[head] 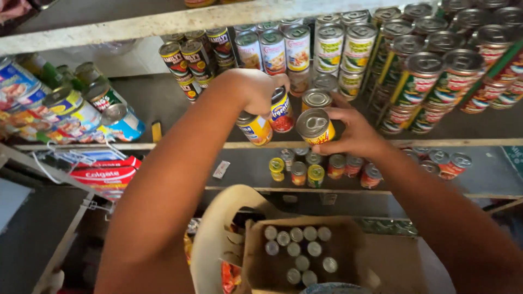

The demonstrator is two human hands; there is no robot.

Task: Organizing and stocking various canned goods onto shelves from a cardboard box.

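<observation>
Left hand [260,90] closed around red-labelled can [281,112] at middle shelf [163,146]. Right hand [354,133] grips yellow-labelled can [315,127] just right of it. Open cardboard box [305,253] of cans sits near, below.

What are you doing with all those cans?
A person stands at a shop shelf stacked with tins. The left hand grips the top of a red-labelled can with a yellow-labelled can right beside it. The right hand holds a yellow can by its side. Below, an open cardboard box holds more cans, tops up.
</observation>
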